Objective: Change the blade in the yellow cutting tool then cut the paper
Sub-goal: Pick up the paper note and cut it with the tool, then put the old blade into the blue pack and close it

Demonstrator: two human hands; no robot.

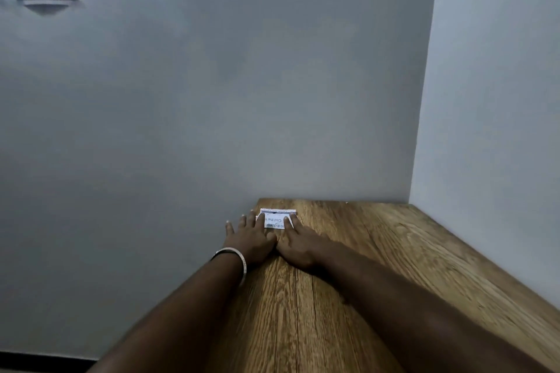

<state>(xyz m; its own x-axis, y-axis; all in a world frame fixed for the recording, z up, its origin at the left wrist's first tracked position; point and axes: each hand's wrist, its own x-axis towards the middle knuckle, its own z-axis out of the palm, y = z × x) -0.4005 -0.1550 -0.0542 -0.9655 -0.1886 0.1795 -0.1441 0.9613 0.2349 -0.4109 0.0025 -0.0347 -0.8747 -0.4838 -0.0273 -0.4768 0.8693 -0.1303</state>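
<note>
Paper, a small white folded slip printed in dark type, lies flat on the wooden counter near its far left corner; the words "Coil the" can be made out, upside down. Left hand and right hand press flat on the slip's near edge, fingers spread, thumbs touching just behind it.

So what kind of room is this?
Probably a plain room indoors, maybe at home. A wooden table sits in a corner of bare grey walls, and both hands, the left hand and the right hand, press a printed paper flat.
</note>
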